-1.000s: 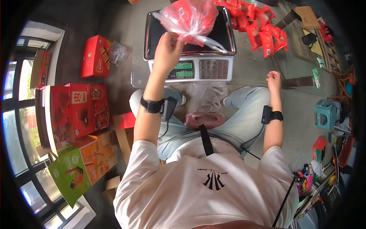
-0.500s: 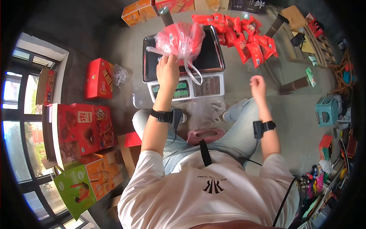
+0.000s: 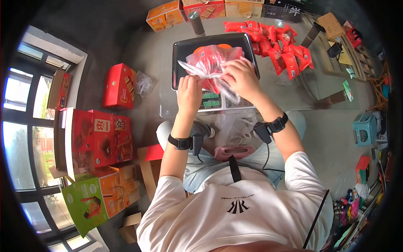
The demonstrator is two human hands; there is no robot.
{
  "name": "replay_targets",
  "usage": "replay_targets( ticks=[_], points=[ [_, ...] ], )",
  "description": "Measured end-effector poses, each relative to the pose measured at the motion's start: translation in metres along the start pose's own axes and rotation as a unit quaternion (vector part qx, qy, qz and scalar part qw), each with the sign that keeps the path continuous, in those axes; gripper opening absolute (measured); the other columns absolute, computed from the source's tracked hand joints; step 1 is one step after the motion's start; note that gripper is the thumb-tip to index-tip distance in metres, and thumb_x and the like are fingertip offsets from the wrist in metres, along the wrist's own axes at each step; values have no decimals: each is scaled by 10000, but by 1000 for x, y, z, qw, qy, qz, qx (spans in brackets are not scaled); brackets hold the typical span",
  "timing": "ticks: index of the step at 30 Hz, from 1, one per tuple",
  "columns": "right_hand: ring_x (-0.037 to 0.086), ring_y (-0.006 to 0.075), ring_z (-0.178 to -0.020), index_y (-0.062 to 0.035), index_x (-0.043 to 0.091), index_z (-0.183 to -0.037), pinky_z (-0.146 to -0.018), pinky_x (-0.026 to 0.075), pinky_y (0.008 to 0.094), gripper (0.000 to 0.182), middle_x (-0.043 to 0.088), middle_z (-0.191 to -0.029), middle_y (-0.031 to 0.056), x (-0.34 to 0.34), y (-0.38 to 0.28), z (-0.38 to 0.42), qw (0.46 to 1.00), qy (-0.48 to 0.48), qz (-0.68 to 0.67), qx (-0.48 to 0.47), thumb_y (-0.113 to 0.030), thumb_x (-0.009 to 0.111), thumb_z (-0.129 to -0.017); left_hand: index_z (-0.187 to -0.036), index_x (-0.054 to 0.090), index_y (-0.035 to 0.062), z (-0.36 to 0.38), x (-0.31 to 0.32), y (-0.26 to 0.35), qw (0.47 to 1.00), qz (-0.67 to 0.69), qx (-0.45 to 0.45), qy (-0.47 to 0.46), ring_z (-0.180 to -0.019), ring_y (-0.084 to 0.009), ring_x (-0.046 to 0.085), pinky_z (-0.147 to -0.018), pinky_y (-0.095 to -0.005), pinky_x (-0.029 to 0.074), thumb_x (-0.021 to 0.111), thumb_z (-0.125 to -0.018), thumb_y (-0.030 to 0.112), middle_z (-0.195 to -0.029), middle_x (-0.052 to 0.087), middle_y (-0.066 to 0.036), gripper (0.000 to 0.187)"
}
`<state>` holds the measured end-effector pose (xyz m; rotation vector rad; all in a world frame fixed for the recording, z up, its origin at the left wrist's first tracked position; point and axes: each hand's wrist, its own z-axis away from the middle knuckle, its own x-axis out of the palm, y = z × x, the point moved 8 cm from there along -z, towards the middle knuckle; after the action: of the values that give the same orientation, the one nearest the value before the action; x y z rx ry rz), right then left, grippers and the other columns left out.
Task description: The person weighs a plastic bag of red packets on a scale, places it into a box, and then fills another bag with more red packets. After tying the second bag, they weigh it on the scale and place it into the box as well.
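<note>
A clear plastic bag (image 3: 212,58) with red packets inside rests on the black tray (image 3: 179,51) of a digital scale (image 3: 210,103). My left hand (image 3: 189,94) is closed on the bag's gathered white handle at its near left side. At the right, my right hand (image 3: 242,80) grips the bag's top with bent fingers, close to the other hand. The bag and my hands cover part of the scale's display and keypad. Beyond the scale to the right lies a pile of loose red packets (image 3: 275,46).
The scale stands on a glass table (image 3: 166,98). A red box (image 3: 119,86) and a crumpled clear bag (image 3: 144,84) are to the left. More boxes (image 3: 205,10) line the far edge. A pink-handled clear bag (image 3: 234,152) lies between my legs; a teal stool (image 3: 364,130) is at right.
My right hand has come in from the right and taken hold of the bag. The bag has been pulled nearer, over the display. The whole view has shifted slightly.
</note>
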<state>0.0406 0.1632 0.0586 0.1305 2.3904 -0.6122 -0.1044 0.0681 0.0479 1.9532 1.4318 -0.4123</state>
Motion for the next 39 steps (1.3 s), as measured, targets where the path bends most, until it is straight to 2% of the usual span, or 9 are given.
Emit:
replay_targets(
  ticks=[5, 7, 10, 14, 19, 22, 26, 33, 39],
  points=[
    [617, 225, -706, 0, 558, -900, -659, 490, 330, 89, 649, -955, 114, -30, 36, 22, 957, 148, -179, 172, -44, 622, -855, -942, 590, 14, 6, -21, -39, 990, -27, -125, 58, -764, -252, 568, -710, -347, 467, 596, -860, 57, -878, 618, -112, 92],
    [620, 240, -796, 8, 542, -938, -724, 486, 337, 128, 630, -1014, 145, -2, 64, 44, 902, 178, -296, 258, -67, 616, -867, -961, 576, 16, 11, -17, -45, 981, 36, -177, 71, -771, -255, 555, -703, -371, 453, 582, -876, 58, -862, 589, -110, 95],
    [527, 326, -1091, -20, 519, -961, -952, 394, 421, 266, 560, -1159, 208, 2, 44, 47, 966, 176, -110, 155, -158, 689, -810, -1040, 523, -2, 26, 12, -53, 910, 235, -335, 60, -874, -209, 577, -778, -323, 464, 525, -934, 111, -945, 598, -123, 156],
    [498, 346, -1122, -39, 540, -959, -956, 379, 429, 339, 548, -1178, 191, 18, 30, 54, 984, 114, 15, 140, -140, 744, -708, -1028, 490, -6, 36, 34, -62, 900, 282, -327, 68, -1055, -288, 493, -938, -371, 377, 554, -889, 138, -1173, 523, -178, 210],
    [548, 199, -797, -10, 541, -814, -724, 440, 278, 137, 621, -980, 90, 3, 41, 51, 944, 195, -166, 205, -66, 663, -793, -938, 521, -10, 31, 22, -59, 951, 123, -283, 33, -954, -242, 539, -832, -344, 441, 557, -891, 135, -1112, 568, -154, 157],
    [500, 125, -752, -10, 549, -851, -704, 413, 239, 89, 607, -912, 51, 5, 33, 49, 927, 226, -234, 189, -67, 618, -857, -939, 572, 24, 42, 13, -69, 711, 522, -433, 183, -758, -131, 598, -722, -275, 504, 500, -940, 152, -884, 631, -58, 146],
    [462, 71, -809, -3, 547, -934, -736, 400, 234, 107, 552, -881, 8, 11, -10, 36, 889, 199, -348, 223, -109, 527, -938, -971, 562, 109, 65, -32, -79, 605, 585, -489, 231, -1061, -267, 550, -923, -542, 417, 416, -958, 398, -1011, 604, -113, 324],
    [486, 107, -804, 12, 539, -920, -745, 403, 255, 139, 541, -845, 36, 39, -133, -9, 873, 132, -444, 151, -97, 454, -940, -863, 484, 113, 125, -178, -83, 686, 530, -394, 305, -1001, -328, 609, -858, -492, 508, 349, -1002, 419, -1108, 612, -211, 362],
    [595, 253, -727, -1, 539, -872, -641, 467, 321, 70, 556, -802, 116, 61, -273, -34, 933, 27, -331, -141, -43, 566, -824, -1079, 568, 89, 255, -305, -89, 588, 683, -203, 383, -1165, -385, 523, -897, -522, 496, 393, -959, 468, -1222, 557, -210, 434]
  ],
)
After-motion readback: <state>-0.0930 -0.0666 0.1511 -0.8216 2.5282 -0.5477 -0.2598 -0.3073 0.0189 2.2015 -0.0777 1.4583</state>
